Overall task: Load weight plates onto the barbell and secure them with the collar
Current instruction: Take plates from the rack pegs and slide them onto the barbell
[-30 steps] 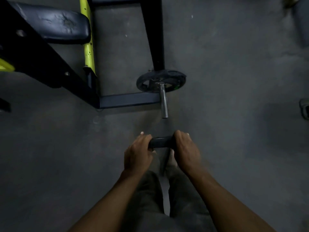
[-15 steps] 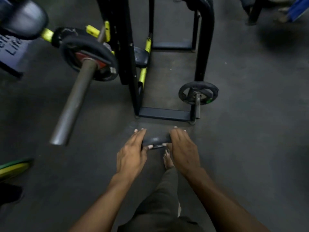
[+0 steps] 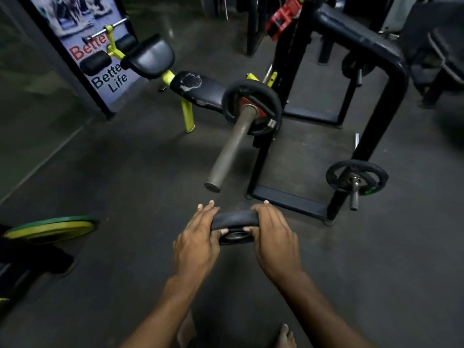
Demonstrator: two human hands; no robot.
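A small black weight plate (image 3: 234, 219) is held between my left hand (image 3: 198, 243) and my right hand (image 3: 275, 237), thumbs at its centre hole, fingers over its rim. It hangs just below and in front of the bare end of the barbell sleeve (image 3: 229, 149). Further up the sleeve sits a black plate (image 3: 251, 106) with a red one behind it. A red collar (image 3: 282, 16) hangs on the rack at the top.
A black rack frame (image 3: 288, 199) stands to the right with a small plate (image 3: 356, 178) on its storage peg. A bench with yellow legs (image 3: 187, 114) lies behind the bar. A green-yellow plate (image 3: 50, 228) is at the left. My bare feet show at the bottom.
My view has lifted and turned, so the barbell sleeve now sits centre. Both hands have raised the small plate from near the floor toward the sleeve's end.
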